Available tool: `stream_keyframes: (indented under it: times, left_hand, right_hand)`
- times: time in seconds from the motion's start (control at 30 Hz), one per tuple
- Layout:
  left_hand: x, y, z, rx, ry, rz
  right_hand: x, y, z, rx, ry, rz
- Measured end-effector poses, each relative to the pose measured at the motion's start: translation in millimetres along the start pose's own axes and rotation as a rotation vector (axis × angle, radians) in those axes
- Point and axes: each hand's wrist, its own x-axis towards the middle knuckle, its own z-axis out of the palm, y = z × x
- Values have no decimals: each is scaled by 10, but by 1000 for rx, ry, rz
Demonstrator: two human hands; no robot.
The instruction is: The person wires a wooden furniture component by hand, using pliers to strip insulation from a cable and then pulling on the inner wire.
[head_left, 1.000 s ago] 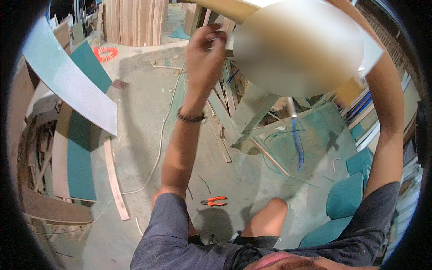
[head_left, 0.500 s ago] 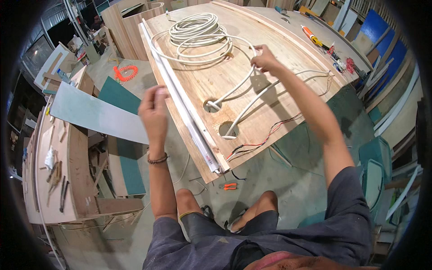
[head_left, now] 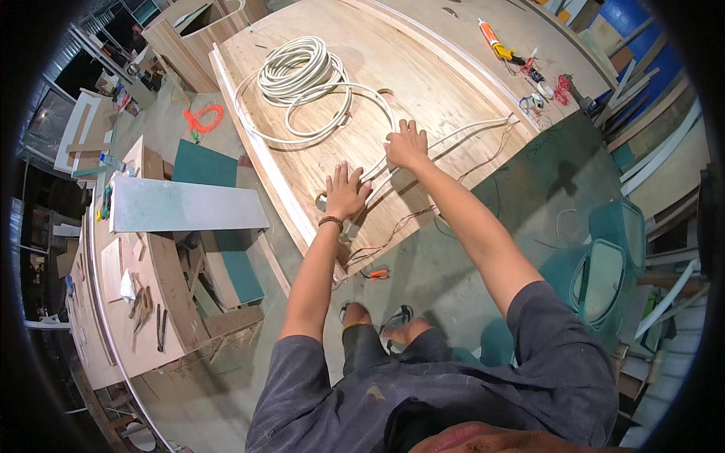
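Observation:
A thick white cable lies in loose loops on a large light wooden panel. My right hand is on the run of cable leaving the coil, its thumb side against the cable. Palm down near the panel's near-left corner, my left hand is open with its fingers spread. Beside and partly under it is a round hole cut in the panel; the second hole is hidden. Another length of white cable runs from beside my hands toward the panel's right edge.
Thin red and black wires hang along the panel's near edge. Orange-handled pliers lie on the floor below. An orange and yellow caulking gun rests at the far right. A wooden bench with tools stands at left, green chairs at right.
My left hand has moved right and down onto the panel beside the hole, its fingers spreading. My right hand has come nearer and lower along the cable. The view has shifted.

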Motion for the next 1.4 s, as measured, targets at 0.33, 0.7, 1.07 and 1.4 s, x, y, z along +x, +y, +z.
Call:
stream_keyframes:
  times: [0.33,0.7,1.07,1.4]
  left_hand:
    - [44,90,-100,55,-40,-57]
    - [-37,244,-185,-7,-10,-104]
    - [27,267,-190,-10,42,-198]
    - [129,458,-150,-18,58,-313]
  right_hand:
    - [661,118,217,90,-41,-77]
    - [2464,180,265,186,82,-433]
    - [2834,618,-92,1969,-750,418]
    - [2650,1641,-41,2006,-490,523]
